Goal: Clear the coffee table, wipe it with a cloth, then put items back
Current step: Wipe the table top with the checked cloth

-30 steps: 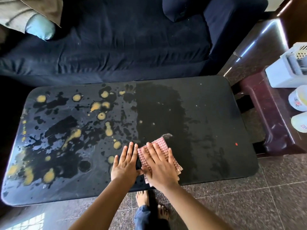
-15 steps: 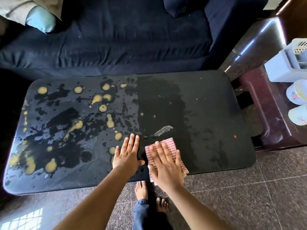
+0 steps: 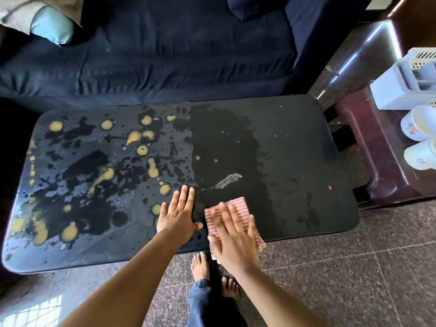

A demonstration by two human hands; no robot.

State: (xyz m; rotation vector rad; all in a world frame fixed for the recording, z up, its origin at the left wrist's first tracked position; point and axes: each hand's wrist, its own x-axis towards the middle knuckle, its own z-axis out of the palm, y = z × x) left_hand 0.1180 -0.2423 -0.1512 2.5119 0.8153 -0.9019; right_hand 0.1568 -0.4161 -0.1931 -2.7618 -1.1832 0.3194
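Observation:
A black coffee table (image 3: 295, 147) with yellow and black splatter marks on its left half fills the middle of the view. My right hand (image 3: 232, 234) presses flat, fingers straight, on a red-and-white checked cloth (image 3: 237, 204) at the table's near edge, and the cloth hangs a little over that edge. Just left of the cloth, my left hand (image 3: 178, 214) rests flat on the table top with fingers straight. A pale smear (image 3: 228, 180) lies on the table beyond the cloth.
A dark blue sofa (image 3: 165, 55) runs along the table's far side, with a light blue cushion (image 3: 52, 24) at its left. A dark red side table (image 3: 377, 149) at the right carries a white basket (image 3: 405, 83) and two white cups (image 3: 417, 126). My bare feet (image 3: 200, 265) stand on the granite floor.
My right hand has slid the cloth right and toward the near edge, uncovering the pale smear. The left hand stays flat on the table.

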